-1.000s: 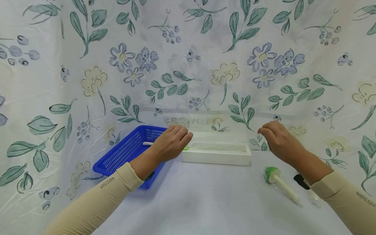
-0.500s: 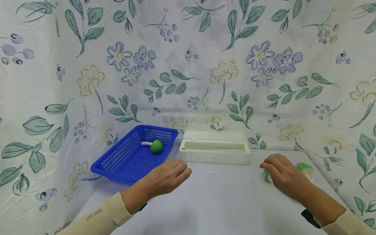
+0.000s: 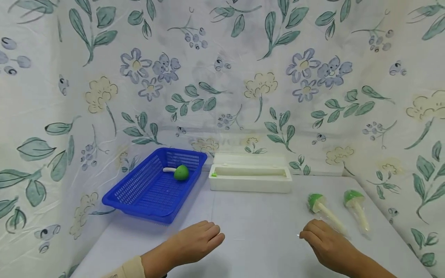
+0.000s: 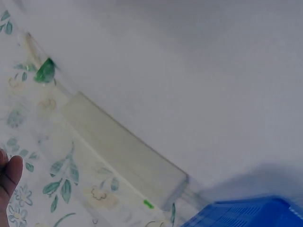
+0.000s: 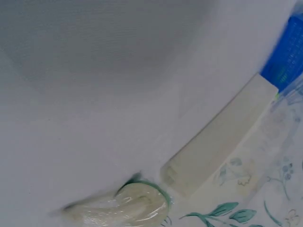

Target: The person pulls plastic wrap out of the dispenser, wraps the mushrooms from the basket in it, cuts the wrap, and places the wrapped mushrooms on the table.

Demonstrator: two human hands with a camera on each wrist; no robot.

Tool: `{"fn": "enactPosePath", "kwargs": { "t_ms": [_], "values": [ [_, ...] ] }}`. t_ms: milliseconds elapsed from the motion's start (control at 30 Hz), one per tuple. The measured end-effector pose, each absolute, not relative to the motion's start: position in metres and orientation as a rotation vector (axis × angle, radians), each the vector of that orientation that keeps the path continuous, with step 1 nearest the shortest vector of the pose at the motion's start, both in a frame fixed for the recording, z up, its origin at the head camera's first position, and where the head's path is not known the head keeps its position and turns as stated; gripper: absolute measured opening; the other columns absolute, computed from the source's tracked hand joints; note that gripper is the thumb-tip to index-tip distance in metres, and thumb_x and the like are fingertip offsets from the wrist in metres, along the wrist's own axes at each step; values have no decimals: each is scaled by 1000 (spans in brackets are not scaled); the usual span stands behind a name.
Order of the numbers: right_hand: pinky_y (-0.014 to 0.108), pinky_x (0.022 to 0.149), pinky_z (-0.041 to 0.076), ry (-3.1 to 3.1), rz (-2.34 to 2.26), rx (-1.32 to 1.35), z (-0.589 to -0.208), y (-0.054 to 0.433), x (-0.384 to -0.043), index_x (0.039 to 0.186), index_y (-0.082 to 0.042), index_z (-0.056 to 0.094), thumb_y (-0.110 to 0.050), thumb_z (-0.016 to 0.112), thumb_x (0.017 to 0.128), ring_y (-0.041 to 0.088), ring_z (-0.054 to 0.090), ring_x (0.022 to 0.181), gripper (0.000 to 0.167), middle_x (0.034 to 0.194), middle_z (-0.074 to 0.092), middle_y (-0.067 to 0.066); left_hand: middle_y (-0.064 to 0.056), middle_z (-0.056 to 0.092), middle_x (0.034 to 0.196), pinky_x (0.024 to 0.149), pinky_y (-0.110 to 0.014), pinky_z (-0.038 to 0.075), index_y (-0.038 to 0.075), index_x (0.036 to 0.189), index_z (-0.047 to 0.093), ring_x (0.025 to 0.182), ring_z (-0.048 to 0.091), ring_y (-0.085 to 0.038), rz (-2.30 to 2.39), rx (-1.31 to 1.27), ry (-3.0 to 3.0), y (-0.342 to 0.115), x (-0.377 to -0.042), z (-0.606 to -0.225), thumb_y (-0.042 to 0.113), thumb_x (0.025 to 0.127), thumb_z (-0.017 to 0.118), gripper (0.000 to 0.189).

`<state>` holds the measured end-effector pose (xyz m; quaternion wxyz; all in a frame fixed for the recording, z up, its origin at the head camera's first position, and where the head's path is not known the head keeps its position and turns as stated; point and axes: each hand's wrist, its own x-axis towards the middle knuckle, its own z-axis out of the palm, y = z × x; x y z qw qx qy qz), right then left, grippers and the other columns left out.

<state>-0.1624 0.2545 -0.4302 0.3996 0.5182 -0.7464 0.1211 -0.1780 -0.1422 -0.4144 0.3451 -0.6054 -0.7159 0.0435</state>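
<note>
Well apart over the white bench (image 3: 250, 216), the left hand (image 3: 194, 243) and the right hand (image 3: 328, 246), both with fingers bent in, pinch a sheet of clear film (image 3: 239, 238), which shows only as faint glints between them. Just beyond the right hand lies a wrapped mushroom (image 3: 317, 203), green cap outward and pale stem slanting back past the knuckles; farther out to that hand's right lies a second mushroom (image 3: 355, 198), also in clear wrapping. Ahead of the gap between the hands stands a long white box (image 3: 250, 185), its lid (image 3: 248, 159) raised behind and a green tab (image 3: 214, 174) at its left end. Beyond the left hand, to its left, sits a blue basket (image 3: 137, 213); in its far right part rests a third mushroom (image 3: 181, 173), stem pointing left.
</note>
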Motion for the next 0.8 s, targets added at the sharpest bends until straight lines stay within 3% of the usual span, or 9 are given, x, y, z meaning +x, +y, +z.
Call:
{"fn": "enactPosePath", "kwargs": {
  "t_ms": [300,400,467,533,800],
  "values": [
    [16,72,40,-2119,318,1429,-463,255,-158,92,-14,60,-16,23,106,5,47,78,40,85,49,-10,6,31,72,54,-22,18,13,83,46,62,23,-8,196,-1599,-1963,-142,-173,-447,6,103,17,35],
    [16,71,40,-2186,315,1472,-471,255,-159,93,-14,60,-2,54,94,5,47,78,14,86,49,-10,7,33,72,54,-21,18,15,83,46,60,27,-7,253,-1606,-1988,-143,-173,-454,7,98,27,25],
    [16,71,41,-2220,298,1482,-476,254,-159,93,-14,61,7,70,76,5,49,80,29,86,50,-10,8,34,72,54,-20,18,16,83,47,60,30,-7,285,-1608,-2014,-142,-173,-458,11,93,37,15],
    [16,71,41,-2246,288,1484,-479,252,-160,93,-15,61,12,77,57,5,49,79,47,86,50,-11,8,35,71,54,-21,19,17,83,47,60,32,-6,311,-1610,-2042,-142,-172,-461,14,89,46,6],
    [14,67,39,-2295,247,1486,-487,248,-161,90,-16,60,6,80,61,2,46,76,41,85,52,-12,9,38,72,53,-20,23,19,85,49,60,34,-5,376,-1609,-2102,-140,-172,-468,19,87,60,12]
  ]
}}
